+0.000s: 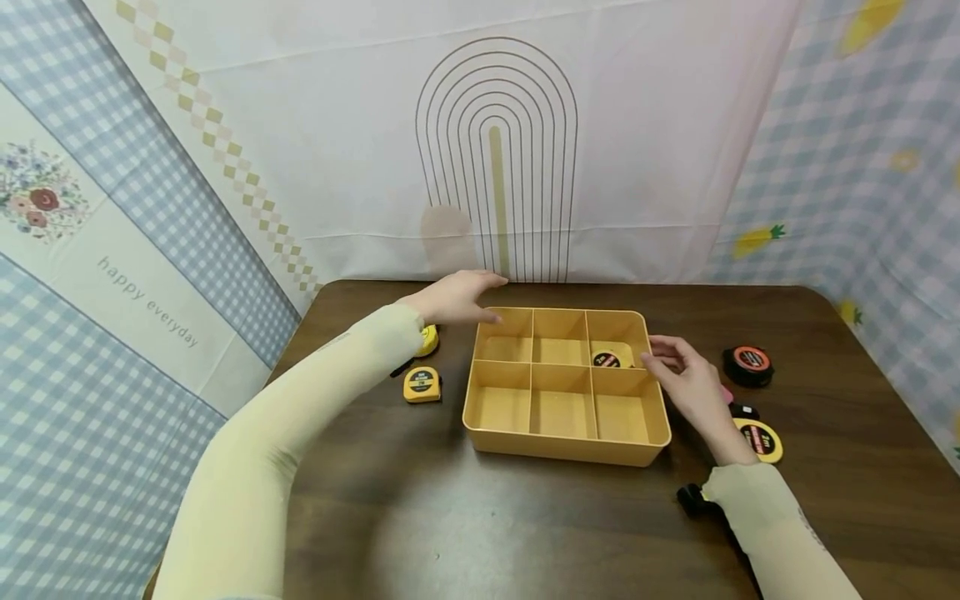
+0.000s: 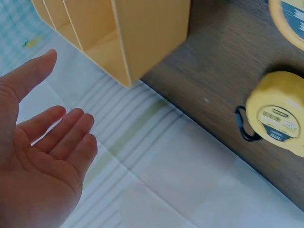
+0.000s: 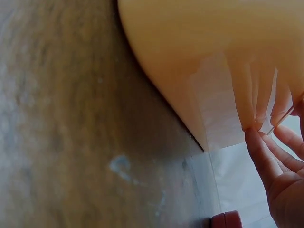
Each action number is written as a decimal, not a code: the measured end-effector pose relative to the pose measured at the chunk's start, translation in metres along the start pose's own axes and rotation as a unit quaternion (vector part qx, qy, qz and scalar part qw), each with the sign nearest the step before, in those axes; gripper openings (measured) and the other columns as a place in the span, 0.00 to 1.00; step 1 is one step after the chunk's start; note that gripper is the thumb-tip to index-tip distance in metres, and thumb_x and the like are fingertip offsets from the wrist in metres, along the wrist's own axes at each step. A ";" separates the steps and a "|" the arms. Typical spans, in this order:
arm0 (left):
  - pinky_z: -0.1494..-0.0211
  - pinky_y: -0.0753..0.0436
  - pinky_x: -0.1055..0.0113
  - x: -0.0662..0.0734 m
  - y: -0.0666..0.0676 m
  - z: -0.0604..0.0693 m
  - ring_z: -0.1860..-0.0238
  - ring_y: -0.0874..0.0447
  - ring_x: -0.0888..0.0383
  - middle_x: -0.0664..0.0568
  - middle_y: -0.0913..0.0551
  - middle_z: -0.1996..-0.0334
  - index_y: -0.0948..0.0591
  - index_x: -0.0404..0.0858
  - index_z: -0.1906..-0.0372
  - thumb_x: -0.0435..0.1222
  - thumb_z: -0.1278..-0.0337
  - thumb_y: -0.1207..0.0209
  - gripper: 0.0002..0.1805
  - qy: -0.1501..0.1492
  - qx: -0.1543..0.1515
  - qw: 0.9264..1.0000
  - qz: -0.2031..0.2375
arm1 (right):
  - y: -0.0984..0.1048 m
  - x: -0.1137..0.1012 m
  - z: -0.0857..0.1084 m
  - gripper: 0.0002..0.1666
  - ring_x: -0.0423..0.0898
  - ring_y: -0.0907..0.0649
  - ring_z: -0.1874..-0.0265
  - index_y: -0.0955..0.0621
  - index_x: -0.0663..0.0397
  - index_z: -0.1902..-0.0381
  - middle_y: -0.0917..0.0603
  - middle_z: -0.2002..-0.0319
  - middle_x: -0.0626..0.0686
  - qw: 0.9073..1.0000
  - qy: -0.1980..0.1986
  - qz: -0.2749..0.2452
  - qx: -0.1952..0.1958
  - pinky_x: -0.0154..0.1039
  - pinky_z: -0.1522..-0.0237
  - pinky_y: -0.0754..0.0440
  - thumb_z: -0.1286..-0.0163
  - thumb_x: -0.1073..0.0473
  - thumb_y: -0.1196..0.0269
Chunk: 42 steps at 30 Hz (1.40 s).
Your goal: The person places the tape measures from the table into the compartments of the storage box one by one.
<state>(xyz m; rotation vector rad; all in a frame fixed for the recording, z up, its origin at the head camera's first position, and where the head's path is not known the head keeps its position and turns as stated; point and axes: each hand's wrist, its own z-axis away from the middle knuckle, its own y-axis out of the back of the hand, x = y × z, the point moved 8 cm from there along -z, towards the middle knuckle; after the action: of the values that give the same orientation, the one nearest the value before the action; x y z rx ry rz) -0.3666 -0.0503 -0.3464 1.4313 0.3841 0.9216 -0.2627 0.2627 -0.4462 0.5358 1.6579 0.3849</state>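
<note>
A yellow-orange storage box (image 1: pixel 562 448) with six compartments stands on the table. One yellow tape measure (image 1: pixel 609 358) lies in its back right compartment. My right hand (image 1: pixel 693 392) pinches the right rim, thumb over the edge and fingers against the outer wall; the right wrist view shows those fingertips (image 3: pixel 251 137) meeting the box wall (image 3: pixel 190 61). My left hand (image 1: pixel 461 297) hovers by the back left corner, its palm empty and fingers loosely extended. In the left wrist view, that hand (image 2: pixel 52 156) is apart from the box (image 2: pixel 152 38).
Left of the box lie two yellow tape measures (image 1: pixel 422 385), the farther partly behind my sleeve. On the right are a black-and-orange tape measure (image 1: pixel 748 367), a yellow one (image 1: pixel 761 440), a pink item (image 1: pixel 727 395) mostly hidden, and a black object (image 1: pixel 690 500) near my sleeve. Patterned cloth (image 1: pixel 360 167) hangs behind.
</note>
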 end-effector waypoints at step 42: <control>0.26 0.35 0.51 -0.059 0.015 0.071 0.28 0.35 0.48 0.44 0.30 0.29 0.35 0.40 0.24 0.48 0.36 0.34 0.40 0.052 0.088 0.989 0.103 | 0.000 0.002 -0.002 0.31 0.58 0.20 0.46 0.27 0.57 0.32 0.19 0.43 0.63 1.000 -0.010 0.009 0.001 0.19 0.60 0.26 0.24 0.45 0.40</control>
<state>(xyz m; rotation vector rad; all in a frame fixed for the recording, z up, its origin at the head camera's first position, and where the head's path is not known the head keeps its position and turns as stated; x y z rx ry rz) -0.3555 -0.1429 -0.3385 1.6092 0.4088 1.1565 -0.2653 0.2641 -0.4479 0.5536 1.6345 0.3896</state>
